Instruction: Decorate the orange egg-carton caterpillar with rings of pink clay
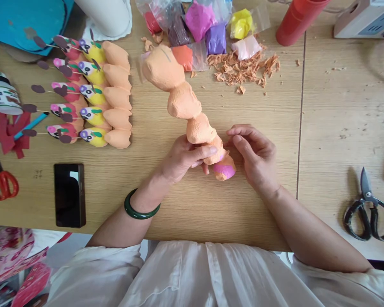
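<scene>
Presently, in the head view, the only one supplied, the peach lobed strip (pixel 183 100) is held above the tabletop (pixel 265 226), between the two hands. It slants from beyond the left hand (pixel 181 158), where the largest lobe lies, down to its smallest lobe, just beside the right hand (pixel 259 155). The left hand grips the strip near its small end, thumb over the upper face and fingers beneath. The right hand is half curled, thumb and forefinger brought close together, apart from the strip; whether it pinches a small fragment cannot be determined.

Handling: the strip appears light and should be supportable by one hand. The matt, grainy surface suggests good friction and little tendency to slip. The body is probably fairly stiff, with slight give under firm pressure. The narrow necks between lobes look like the weakest sections; avoid bending or twisting there. The ragged edge facing the right hand may tear or crumble.

Grip point: take hold of the full part of a lobe, with thumb above and fingers below. Avoid the pink patch (pixel 225 172) on the end lobe, between the hands; it is possibly soft and may mark.
</scene>
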Available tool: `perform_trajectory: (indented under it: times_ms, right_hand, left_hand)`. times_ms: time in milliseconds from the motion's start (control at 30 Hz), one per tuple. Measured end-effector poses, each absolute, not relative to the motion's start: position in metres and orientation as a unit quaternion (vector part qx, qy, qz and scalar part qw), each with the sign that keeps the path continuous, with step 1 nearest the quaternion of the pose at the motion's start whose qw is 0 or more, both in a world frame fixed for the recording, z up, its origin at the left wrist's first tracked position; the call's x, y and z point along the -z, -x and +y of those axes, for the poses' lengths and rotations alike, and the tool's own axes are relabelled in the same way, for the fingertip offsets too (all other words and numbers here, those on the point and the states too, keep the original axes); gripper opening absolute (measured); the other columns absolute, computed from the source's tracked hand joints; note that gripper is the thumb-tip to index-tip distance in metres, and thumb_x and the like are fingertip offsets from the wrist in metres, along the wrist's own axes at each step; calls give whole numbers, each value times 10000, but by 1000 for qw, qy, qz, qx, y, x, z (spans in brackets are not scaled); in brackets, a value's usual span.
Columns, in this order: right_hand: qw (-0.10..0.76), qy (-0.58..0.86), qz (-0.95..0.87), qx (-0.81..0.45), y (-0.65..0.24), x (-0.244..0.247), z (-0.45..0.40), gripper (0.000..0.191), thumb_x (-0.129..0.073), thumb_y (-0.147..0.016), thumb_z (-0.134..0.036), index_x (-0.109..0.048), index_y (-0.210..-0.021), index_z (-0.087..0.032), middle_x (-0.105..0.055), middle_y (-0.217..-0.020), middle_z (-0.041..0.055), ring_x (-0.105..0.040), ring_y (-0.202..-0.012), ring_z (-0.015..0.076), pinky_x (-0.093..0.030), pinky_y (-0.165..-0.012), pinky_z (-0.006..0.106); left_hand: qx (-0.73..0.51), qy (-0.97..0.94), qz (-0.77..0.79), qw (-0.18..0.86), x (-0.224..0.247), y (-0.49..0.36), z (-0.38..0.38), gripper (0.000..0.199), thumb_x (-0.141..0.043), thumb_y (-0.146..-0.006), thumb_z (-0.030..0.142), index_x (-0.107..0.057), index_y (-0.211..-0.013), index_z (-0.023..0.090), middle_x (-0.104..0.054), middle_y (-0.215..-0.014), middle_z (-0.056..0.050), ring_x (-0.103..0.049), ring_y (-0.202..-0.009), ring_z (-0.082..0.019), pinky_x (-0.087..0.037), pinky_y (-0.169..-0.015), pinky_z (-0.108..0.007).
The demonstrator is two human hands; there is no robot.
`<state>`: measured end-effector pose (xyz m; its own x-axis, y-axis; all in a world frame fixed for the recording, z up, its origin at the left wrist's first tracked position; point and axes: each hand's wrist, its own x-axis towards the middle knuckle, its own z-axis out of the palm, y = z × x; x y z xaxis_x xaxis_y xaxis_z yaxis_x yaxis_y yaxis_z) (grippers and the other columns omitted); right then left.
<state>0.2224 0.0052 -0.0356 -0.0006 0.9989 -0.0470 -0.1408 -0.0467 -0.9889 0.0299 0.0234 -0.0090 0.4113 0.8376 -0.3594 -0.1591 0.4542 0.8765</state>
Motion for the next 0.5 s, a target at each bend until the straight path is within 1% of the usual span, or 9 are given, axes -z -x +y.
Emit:
perform_trajectory:
  times_ms: [100, 200, 267, 367, 433, 500]
  right_hand:
    - [485, 459, -517, -536, -222, 29, 4, 304, -779, -1010, -524, -777, -888, -246, -745, -949, 45, -707, -887, 193, -629, -871, 367]
    - [461, 436, -540, -553, -223, 26, 4, 361, -815, -974, -566, -756, -843, -235, -746, -893, 41, -698, -845, 191, -613, -827, 366]
    - [456, 429, -528, -574, -224, 26, 6, 366, -835, -958, -564, -753, -832, -230, -748, -886, 36, -697, -816, 180, -605, -783, 348]
    - [459, 422, -507, -595, -226, 25, 9, 359, -855, -945, -544, -751, -814, -226, -750, -880, 29, -701, -791, 167, -597, -731, 319]
    - [464, 418, -502, -599, -226, 25, 10, 353, -864, -941, -532, -749, -810, -225, -744, -868, 25, -698, -776, 161, -594, -712, 308]
    - [466, 413, -506, -598, -226, 25, 10, 355, -861, -942, -530, -743, -806, -223, -735, -854, 22, -684, -754, 154, -589, -700, 305]
  left_hand:
    - [-369, -404, 460, 699, 9, -32, 24, 322, -902, -709, 394, -667, -714, 174, -566, -618, 38, -475, -513, -76, -504, -415, -190]
    - [-370, -408, 475, 686, 6, -34, 23, 336, -901, -676, 398, -653, -673, 173, -600, -629, 18, -528, -546, -92, -492, -415, -187]
    - [-368, -401, 479, 689, 5, -34, 22, 326, -884, -706, 415, -666, -700, 173, -598, -619, 23, -495, -517, -80, -504, -425, -195]
    - [-372, -387, 470, 701, 4, -34, 20, 300, -822, -777, 443, -693, -759, 173, -565, -590, 45, -392, -456, -53, -550, -455, -220]
    - [-375, -380, 458, 711, 4, -33, 19, 274, -799, -776, 429, -713, -798, 169, -562, -594, 51, -367, -450, -50, -562, -461, -228]
    - [-376, -381, 456, 711, 5, -33, 20, 246, -808, -745, 387, -714, -788, 164, -560, -597, 53, -372, -459, -49, -547, -449, -218]
